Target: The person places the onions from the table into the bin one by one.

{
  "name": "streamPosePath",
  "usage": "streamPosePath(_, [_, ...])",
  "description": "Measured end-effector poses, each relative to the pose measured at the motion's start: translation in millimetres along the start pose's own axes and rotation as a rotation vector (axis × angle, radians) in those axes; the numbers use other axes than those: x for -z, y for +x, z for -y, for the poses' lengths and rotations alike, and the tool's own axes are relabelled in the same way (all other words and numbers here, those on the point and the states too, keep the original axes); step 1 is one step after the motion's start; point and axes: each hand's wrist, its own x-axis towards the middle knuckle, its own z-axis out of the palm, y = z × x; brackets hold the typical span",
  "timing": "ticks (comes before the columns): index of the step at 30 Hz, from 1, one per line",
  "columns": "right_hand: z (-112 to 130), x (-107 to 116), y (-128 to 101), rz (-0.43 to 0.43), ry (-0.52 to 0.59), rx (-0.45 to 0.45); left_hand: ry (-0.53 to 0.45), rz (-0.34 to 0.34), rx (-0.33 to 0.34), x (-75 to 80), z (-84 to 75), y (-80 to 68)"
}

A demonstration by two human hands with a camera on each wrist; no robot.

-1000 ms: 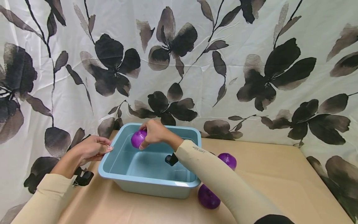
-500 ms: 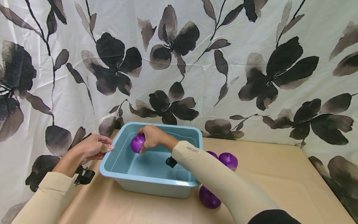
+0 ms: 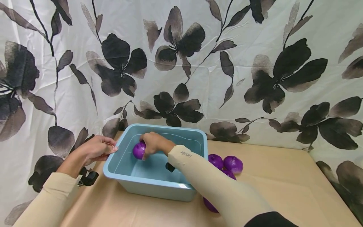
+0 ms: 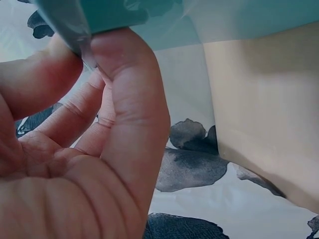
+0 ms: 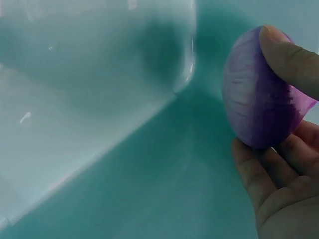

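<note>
A light blue plastic tub (image 3: pixel 154 183) stands on the table. At its left rim my left hand (image 3: pixel 95 150) pinches the edge between thumb and finger; the left wrist view shows the tub's rim (image 4: pixel 112 17) caught there. Inside the tub, toward the left end, my right hand (image 3: pixel 154 143) holds a purple onion (image 3: pixel 139 150). In the right wrist view the onion (image 5: pixel 259 94) sits between thumb and fingertips, held above or near the tub's floor; I cannot tell whether it touches.
Right of the tub lie more purple onions, one at the back (image 3: pixel 233 164), one beside it (image 3: pixel 215 160), and one near the front (image 3: pixel 210 205), partly hidden by my right sleeve (image 3: pixel 221 189). A flowered cloth (image 3: pixel 221 78) hangs behind the tan table (image 3: pixel 272 176).
My right hand has lowered the onion deeper into the tub. The right forearm has shifted left, uncovering more onions on the table. The left hand keeps its hold on the rim.
</note>
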Motion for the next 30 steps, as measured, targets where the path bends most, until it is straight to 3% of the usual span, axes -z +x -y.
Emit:
streamPosePath(11, [2.6,-10.9,1.9,0.085,-0.108,-0.001,0.002,0.015,0.000,0.6,-0.9,-0.6])
streamPosePath(23, [2.8,-14.2,3.8,0.114,-0.169,-0.005,-0.016,0.014,0.002,1.4,-0.5,-1.4])
streamPosePath(30, [0.2,-6.5,1.2,0.158,-0.032,-0.021,-0.014,0.013,0.002,2.3,0.2,-1.4])
